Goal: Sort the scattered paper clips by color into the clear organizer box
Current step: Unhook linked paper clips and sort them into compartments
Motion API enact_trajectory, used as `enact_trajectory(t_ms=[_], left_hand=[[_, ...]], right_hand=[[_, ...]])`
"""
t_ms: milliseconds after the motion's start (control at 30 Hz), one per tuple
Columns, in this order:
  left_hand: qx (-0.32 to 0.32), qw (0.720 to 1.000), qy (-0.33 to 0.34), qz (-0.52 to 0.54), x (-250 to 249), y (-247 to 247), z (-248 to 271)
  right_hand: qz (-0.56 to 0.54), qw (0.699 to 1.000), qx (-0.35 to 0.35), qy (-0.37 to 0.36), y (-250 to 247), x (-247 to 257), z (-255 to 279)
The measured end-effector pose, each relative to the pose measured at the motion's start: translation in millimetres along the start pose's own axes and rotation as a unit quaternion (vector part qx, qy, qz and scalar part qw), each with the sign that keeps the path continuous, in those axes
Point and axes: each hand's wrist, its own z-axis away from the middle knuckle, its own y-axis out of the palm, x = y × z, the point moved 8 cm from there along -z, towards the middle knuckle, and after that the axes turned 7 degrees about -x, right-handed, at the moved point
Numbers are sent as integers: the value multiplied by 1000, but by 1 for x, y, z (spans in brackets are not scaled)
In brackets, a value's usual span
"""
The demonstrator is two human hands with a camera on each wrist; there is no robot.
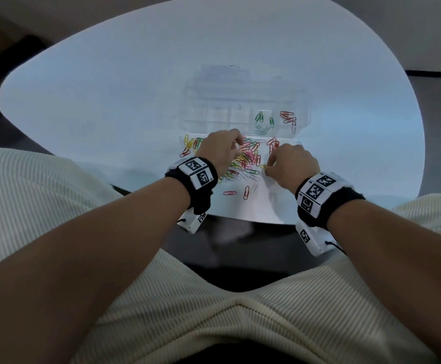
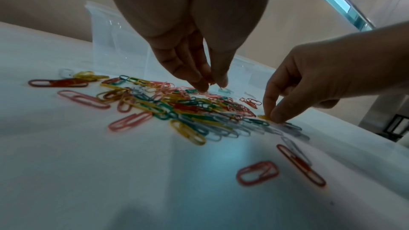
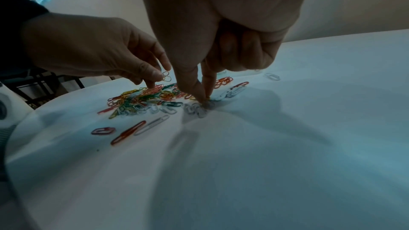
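Paper clips under both hands: left hand pinching yellow clips, right hand pinching one yellow clip.

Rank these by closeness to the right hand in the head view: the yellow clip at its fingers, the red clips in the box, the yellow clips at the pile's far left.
1. yellow clip, at the right hand fingertips.
2. red clips, in the organizer box, right end compartment.
3. far-left yellow clips, beyond the left hand.

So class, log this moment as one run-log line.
left hand: pinching clips over pile | right hand: pinching yellow clip | organizer box: green, red clips inside
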Motion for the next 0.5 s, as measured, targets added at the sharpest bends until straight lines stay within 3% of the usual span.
enact_trajectory(t_ms=[500], left_hand=[[-18,994,-39,104,2,-8,-1]], right_hand=[[-14,1000,11,4,7,-1,2]])
